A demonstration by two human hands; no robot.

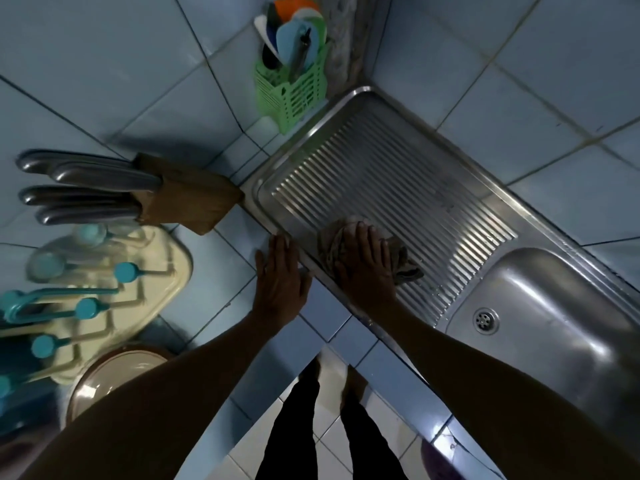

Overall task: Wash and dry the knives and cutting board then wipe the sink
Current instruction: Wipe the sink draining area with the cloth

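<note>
My right hand [363, 268] lies flat, fingers straight, pressing a crumpled brown cloth [403, 263] onto the ribbed steel drainboard [391, 188] near its front left corner. My left hand [280, 282] rests flat on the blue tiled counter, fingertips touching the drainboard's rim. To the right lies the sink basin [561, 327] with its drain [486, 320]. Several steel-handled knives [86, 188] stand in a wooden knife block [190, 199] at the left. No cutting board shows.
A green utensil caddy [294, 91] with coloured utensils stands in the back corner. A cream drying rack [104, 299] with teal pegs and glasses sits at the left, a brown lidded container [117, 375] below it. Tiled walls close the corner.
</note>
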